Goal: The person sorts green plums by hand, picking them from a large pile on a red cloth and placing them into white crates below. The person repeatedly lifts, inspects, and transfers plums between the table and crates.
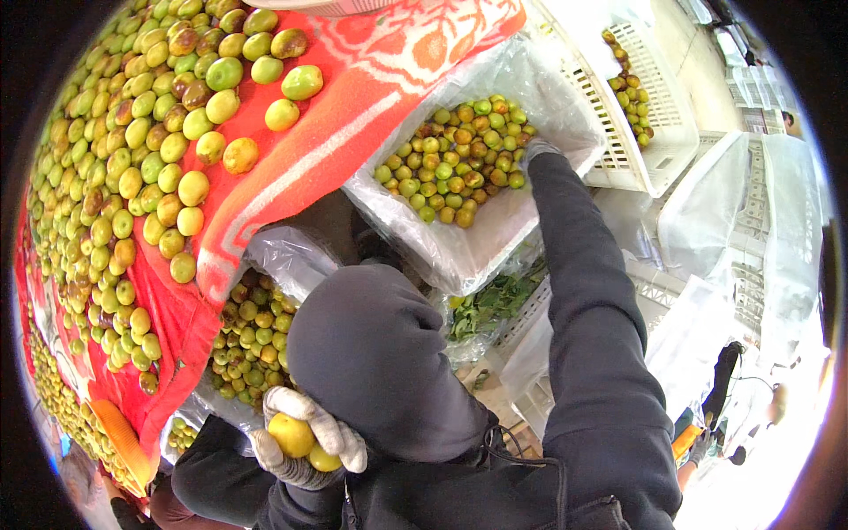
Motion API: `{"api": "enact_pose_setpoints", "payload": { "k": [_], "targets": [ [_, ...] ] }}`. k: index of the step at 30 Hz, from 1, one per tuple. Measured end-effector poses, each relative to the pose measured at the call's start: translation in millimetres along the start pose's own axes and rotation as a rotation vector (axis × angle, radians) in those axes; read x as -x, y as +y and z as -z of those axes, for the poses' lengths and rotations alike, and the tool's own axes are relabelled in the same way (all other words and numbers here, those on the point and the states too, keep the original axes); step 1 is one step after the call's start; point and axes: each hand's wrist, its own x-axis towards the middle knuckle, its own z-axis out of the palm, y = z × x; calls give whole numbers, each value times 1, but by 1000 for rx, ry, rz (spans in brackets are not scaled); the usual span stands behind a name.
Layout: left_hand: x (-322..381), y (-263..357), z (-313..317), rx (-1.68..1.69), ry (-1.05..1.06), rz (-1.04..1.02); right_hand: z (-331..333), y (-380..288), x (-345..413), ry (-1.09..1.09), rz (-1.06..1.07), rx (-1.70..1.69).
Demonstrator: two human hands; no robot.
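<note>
In a white knitted work glove, my left hand (308, 437) cups two round yellow fruits (291, 435), which look like jujubes. It is beside my raised knee in dark grey cloth (364, 358). My right arm stretches away to a white crate (493, 248) lined with clear plastic film. There my gloved right hand (542, 148) is at the right edge of a heap of green and brown jujubes (460, 159). Its fingers are mostly hidden, so whether it holds a fruit does not show. Many more jujubes (126, 146) are spread on a red patterned blanket (291, 169) to my left.
Below the blanket's edge, another film-lined container holds jujubes (255, 338). Green leaves (493, 305) lie in a crate by my right arm. A slatted white crate (652, 86) stands beyond. An orange basket (119, 440) is at lower left. Another person's gloved hand (699, 450) shows far right.
</note>
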Motion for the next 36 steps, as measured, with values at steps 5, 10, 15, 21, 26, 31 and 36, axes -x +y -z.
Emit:
{"api": "enact_pose_setpoints", "payload": {
  "k": [5,10,15,21,26,31,36],
  "targets": [
    [-17,-3,-3,114,-110,68,45,4,90,-504,468,-1809],
    [-24,8,-4,435,-27,263,91,-67,229,-860,1186,-2004],
    [7,31,22,590,-44,114,140,-148,372,-677,1499,-1517],
    [60,72,89,418,96,-3,102,-246,453,-103,1715,-752],
    [114,140,204,227,653,-222,17,-329,416,-365,1242,-227],
    [125,114,294,-251,1049,-119,-48,-363,384,-429,953,-166],
    [139,84,329,-680,1208,-47,-85,-396,401,-584,1010,-479]
  ]
}}
